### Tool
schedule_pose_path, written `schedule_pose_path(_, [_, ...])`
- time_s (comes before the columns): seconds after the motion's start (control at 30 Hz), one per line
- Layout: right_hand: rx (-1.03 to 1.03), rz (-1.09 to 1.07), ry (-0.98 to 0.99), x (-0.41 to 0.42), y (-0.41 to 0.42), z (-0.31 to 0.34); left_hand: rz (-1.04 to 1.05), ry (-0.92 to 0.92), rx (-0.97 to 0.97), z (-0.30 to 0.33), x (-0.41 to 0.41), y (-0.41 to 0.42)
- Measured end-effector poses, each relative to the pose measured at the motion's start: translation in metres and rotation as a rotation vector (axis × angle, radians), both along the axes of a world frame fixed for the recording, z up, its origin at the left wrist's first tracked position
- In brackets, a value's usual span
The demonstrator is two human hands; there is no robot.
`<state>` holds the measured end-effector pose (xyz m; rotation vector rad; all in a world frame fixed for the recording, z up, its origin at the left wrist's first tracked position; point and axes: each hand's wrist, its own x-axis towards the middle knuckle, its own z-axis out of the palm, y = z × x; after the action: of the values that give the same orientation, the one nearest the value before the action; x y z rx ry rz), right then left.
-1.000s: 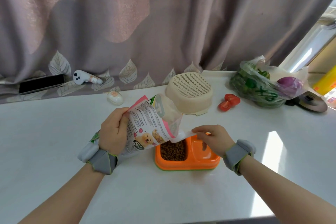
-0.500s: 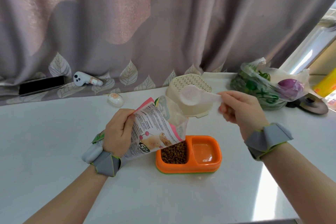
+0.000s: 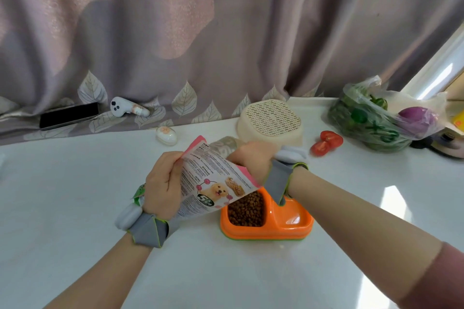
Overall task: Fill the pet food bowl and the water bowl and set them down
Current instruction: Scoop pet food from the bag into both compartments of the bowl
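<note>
Orange double bowl (image 3: 288,229) sits mid-frame on the desk (image 3: 75,195), kibble in its left well. Left hand (image 3: 163,184) pinches the food bag (image 3: 213,180); right hand (image 3: 251,157) reaches inside (grip hidden). Risk: the tilted bag spilling kibble into the water well.

Pet bowl (image 3: 288,229): orange plastic, glossy, smooth; kibble (image 3: 247,209) inside matt, rough-looking. Food bag (image 3: 208,180): printed film or coated paper, can't tell which, slight sheen, creased. Counter (image 3: 62,208): white, smooth, mostly matt. Curtain (image 3: 226,32): cloth w/ faint sparkle. Basket (image 3: 272,120): cream plastic, matt, slotted. Veg bag (image 3: 376,118): thin clear plastic, crinkled, shiny. Wrist straps (image 3: 148,229): grey fabric, matt. Phone (image 3: 69,115): black, glossy. Tomato halves (image 3: 326,142): wet-looking shine.
</note>
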<state>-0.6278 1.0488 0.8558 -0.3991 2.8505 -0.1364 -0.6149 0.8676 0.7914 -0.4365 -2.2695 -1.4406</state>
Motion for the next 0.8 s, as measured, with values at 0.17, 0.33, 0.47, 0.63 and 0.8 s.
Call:
schedule_pose_path(0.17, [-0.122, -0.059, -0.182, 0.001, -0.001, -0.016, -0.005, -0.028, 0.057, -0.002, 0.001, 0.006])
schedule_pose_path(0.33, [-0.405, -0.123, -0.25, 0.018, 0.007, -0.014, -0.047, -0.024, 0.049, -0.004, 0.003, 0.017])
schedule_pose_path(0.47, [-0.622, -0.189, -0.275, 0.026, 0.015, -0.011, -0.061, -0.038, 0.051, -0.005, 0.004, 0.017])
schedule_pose_path(0.63, [-0.976, -0.437, -0.471, 0.025, 0.038, 0.0, -0.069, -0.014, 0.045, -0.002, 0.004, 0.011])
schedule_pose_path(0.8, [-1.127, -0.672, -0.408, 0.031, 0.064, 0.005, -0.065, -0.04, 0.048, 0.001, 0.007, 0.012])
